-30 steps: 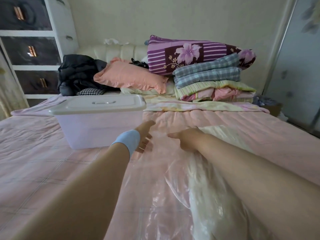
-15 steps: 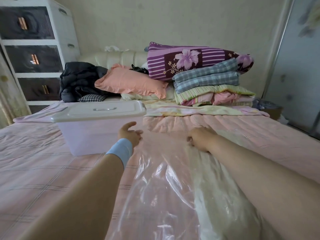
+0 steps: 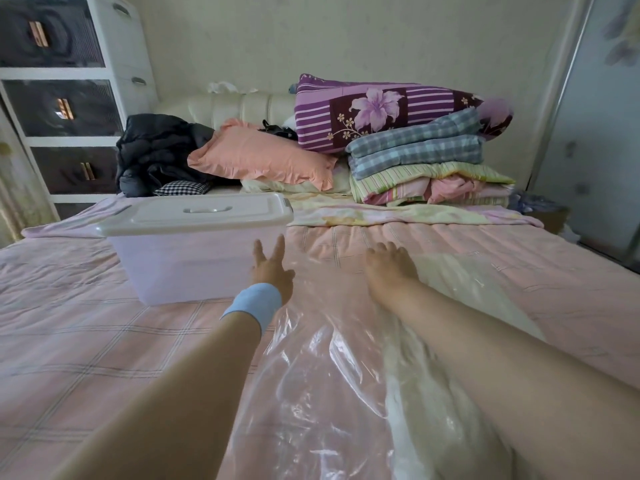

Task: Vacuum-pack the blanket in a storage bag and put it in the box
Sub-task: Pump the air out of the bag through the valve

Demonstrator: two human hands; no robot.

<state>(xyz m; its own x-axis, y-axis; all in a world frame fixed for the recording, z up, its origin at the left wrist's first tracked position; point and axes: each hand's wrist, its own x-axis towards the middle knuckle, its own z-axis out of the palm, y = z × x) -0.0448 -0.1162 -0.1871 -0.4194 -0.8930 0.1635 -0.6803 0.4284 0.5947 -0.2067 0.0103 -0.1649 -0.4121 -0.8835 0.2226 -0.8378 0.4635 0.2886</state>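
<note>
My left hand (image 3: 272,270) is spread, fingers straight and empty, beside the lidded box (image 3: 194,261) at ten o'clock. My right hand (image 3: 388,271) rests on the bag (image 3: 311,393) holding the blanket (image 3: 446,285), at six o'clock. I cannot tell whether it grips.

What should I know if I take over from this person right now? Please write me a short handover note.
Left hand: open, fingers spread, by the storage box's near corner; contact unclear.
Right hand: rests on the far end of the vacuum bag; a pinch cannot be confirmed.
Things: the white blanket lies inside the clear bag on the bed; the box stands left of it, lid on.
Done: blanket bagged.
Left: seal, draw out air (bag looks loose), open box, put bag in.
</note>
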